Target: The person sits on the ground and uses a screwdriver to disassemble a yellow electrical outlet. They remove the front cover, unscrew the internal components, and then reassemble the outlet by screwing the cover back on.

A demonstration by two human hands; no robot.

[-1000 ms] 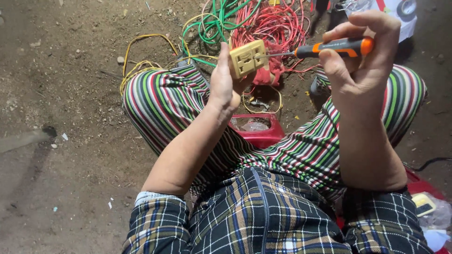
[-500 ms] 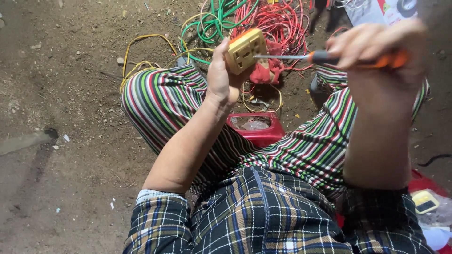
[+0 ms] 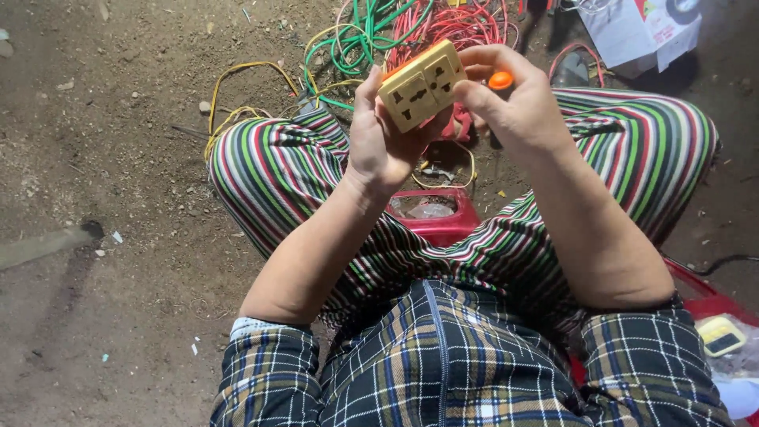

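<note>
Both hands are meeting at chest height; the left hand (image 3: 379, 142) is gripping a yellow socket block (image 3: 421, 85) by its edges, the right hand (image 3: 514, 103) is clenching an orange-capped screwdriver (image 3: 500, 80) beside it; the block is looking light, rigid, smooth plastic, best pinched at the sides; beyond the hands tangled wires (image 3: 411, 28) are lying on bare dirt ground (image 3: 103, 198).

sleeves (image 3: 269, 372): dark plaid, rolled | trousers (image 3: 269, 170): red-green-white-black stripes | forearms bare
</note>
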